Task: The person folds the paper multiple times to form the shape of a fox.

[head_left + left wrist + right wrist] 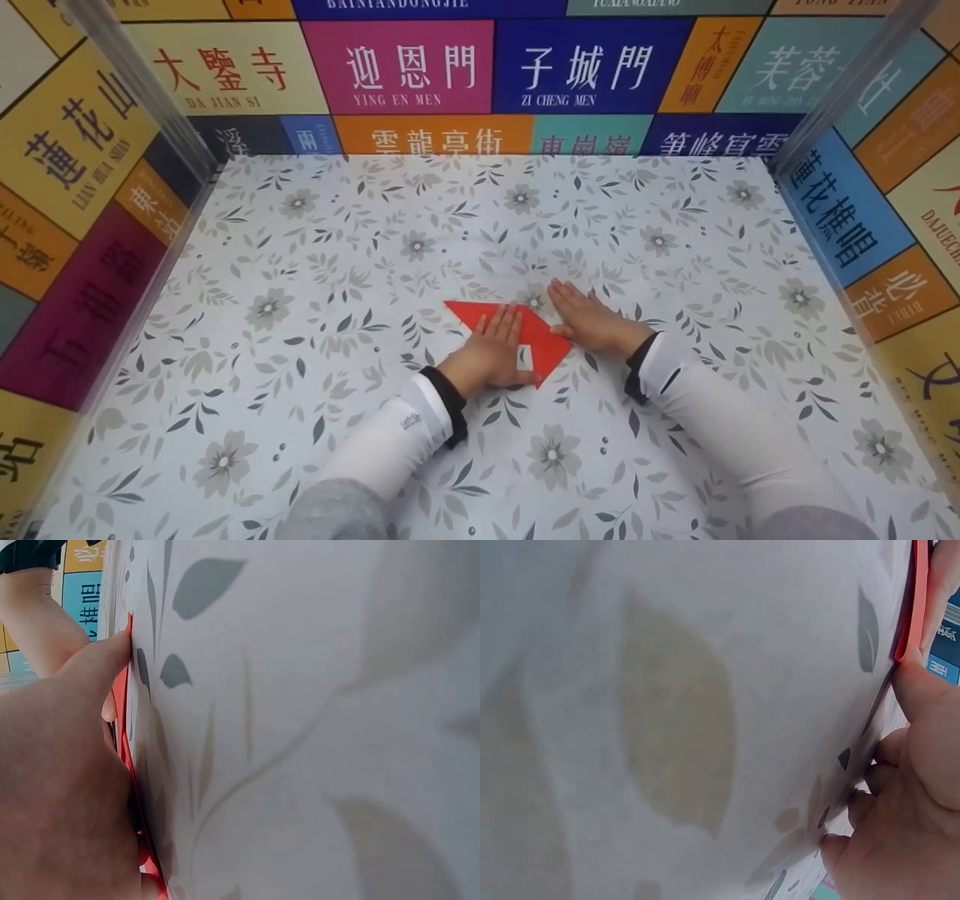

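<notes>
Head view: left hand [491, 352] fingers, straight and together, press flat on folded red paper [544, 346]; right hand [592, 319] fingers flat beside its right edge.

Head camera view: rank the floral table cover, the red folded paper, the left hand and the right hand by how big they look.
1. floral table cover, by far the largest.
2. red folded paper, though partly hidden under the hands.
3. left hand and right hand: they look about alike, so no ranking between them.
</notes>
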Demonstrator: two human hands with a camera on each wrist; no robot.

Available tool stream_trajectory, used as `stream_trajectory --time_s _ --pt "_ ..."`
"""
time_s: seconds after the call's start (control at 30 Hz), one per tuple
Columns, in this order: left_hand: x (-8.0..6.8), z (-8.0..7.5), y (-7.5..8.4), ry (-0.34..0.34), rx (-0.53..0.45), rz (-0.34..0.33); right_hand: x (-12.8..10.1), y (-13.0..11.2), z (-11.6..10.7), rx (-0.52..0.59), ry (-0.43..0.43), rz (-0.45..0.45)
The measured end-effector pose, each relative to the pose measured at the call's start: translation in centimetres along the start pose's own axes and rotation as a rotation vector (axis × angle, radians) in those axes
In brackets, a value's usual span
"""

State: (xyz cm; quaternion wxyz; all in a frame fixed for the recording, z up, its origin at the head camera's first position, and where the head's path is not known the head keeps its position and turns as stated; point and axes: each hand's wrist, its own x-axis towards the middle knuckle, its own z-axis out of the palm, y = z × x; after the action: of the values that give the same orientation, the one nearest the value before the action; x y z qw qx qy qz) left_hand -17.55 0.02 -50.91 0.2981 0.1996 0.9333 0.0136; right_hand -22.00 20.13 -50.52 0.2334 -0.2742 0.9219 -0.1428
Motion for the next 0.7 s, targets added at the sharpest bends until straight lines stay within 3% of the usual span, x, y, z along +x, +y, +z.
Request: stream_trajectory --time_s 0.33,0.6,0.7 --pt "-1.6 -0.5 0.1 0.060 0.017 0.031 -1.3 0.4 0.4 -0.002 0.036 -0.058" --pt "-0.4 -0.1 0.0 0.016 0.019 0.014 -2.1 0.6 0.6 0.029 0.036 -0.046" --pt "-0.6 0.0 0.0 0.034 0.013 0.017 -2.3 0.8 0.8 0.043 0.024 -0.038"
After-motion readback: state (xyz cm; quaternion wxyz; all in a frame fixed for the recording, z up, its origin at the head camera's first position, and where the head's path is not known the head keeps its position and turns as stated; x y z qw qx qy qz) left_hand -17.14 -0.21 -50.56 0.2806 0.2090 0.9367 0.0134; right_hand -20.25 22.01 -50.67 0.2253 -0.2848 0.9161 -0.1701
